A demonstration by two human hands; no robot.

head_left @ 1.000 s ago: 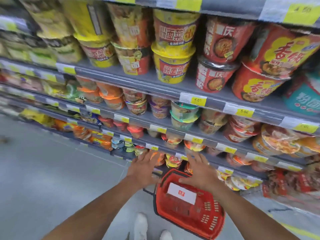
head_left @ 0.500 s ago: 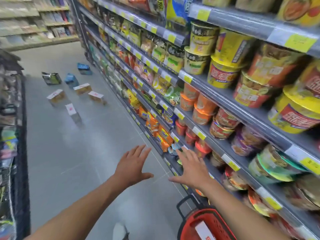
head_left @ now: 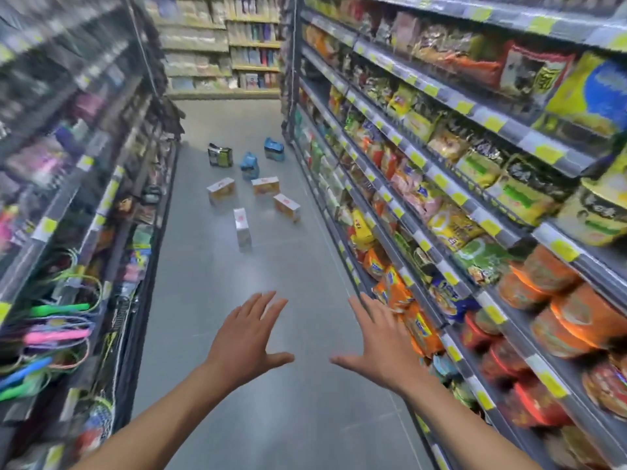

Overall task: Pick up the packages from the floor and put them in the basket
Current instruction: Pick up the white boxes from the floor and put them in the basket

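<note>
Several packages lie scattered on the grey aisle floor ahead. A white box [head_left: 242, 228] is nearest, with an orange-and-white box [head_left: 287, 207] to its right and two more boxes [head_left: 221, 191] [head_left: 265, 185] behind. Farther back sit two blue bags [head_left: 250, 165] [head_left: 274, 149] and a dark green pack [head_left: 220, 154]. My left hand [head_left: 247, 337] and my right hand [head_left: 376, 344] are stretched out in front of me, fingers spread, holding nothing, well short of the packages. The basket is out of view.
Shelving [head_left: 458, 184] full of noodle bags and cups runs along the right. A rack [head_left: 68, 232] of hanging goods lines the left. More shelves [head_left: 220, 45] close the aisle's far end. The floor strip [head_left: 244, 385] between the racks is narrow.
My view has swung left from the noodle shelf and red basket to look straight down the aisle. The basket has dropped out of sight. Both hands stay open and empty.
</note>
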